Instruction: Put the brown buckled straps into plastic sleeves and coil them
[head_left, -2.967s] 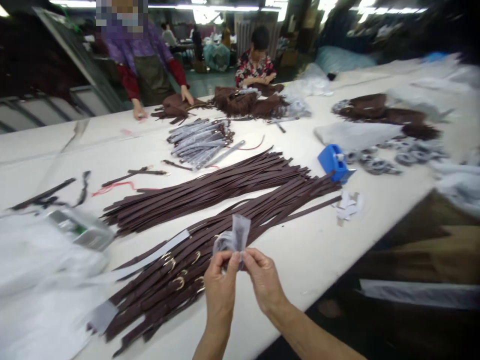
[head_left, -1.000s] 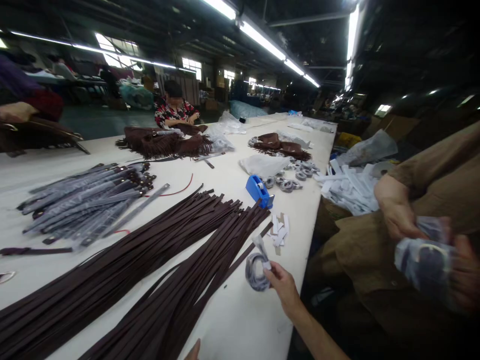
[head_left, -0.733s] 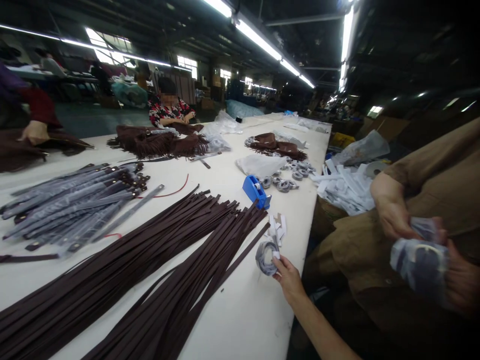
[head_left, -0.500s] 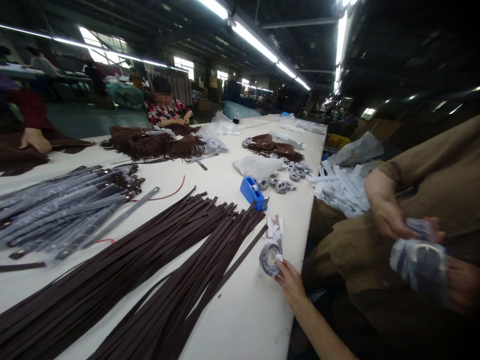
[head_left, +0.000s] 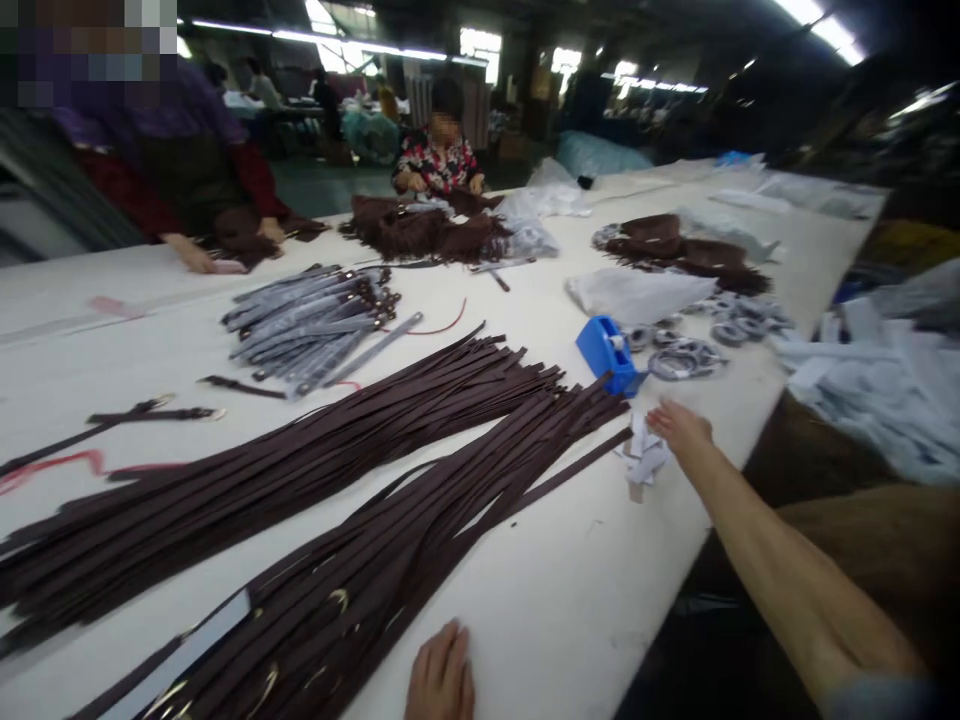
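Observation:
My right hand (head_left: 681,428) reaches over the right side of the table, fingers stretched out and holding nothing I can see. Just below its fingertips lie white paper slips (head_left: 646,462), and a blue tape dispenser (head_left: 602,355) stands beyond it. Near the bottom edge, my left hand (head_left: 442,675) rests on the tabletop with its fingers extended. To the left of it spreads a bundle of long dark brown straps (head_left: 405,530), some with gold-coloured rings. A coiled strap in clear plastic (head_left: 686,360) lies behind the dispenser, with several smaller coils around it.
Plastic-wrapped straps (head_left: 307,325) are heaped at left centre. Brown fringed pieces (head_left: 427,228) lie farther back, with more (head_left: 682,250) at right. White strips (head_left: 885,375) are piled beyond the table's right edge. One co-worker (head_left: 442,160) sits across; another handles brown material at left.
The view has swung left, and the co-worker in brown is mostly out of frame. My right hand has let go of the coiled strap and moved toward the dispenser. My left hand has appeared.

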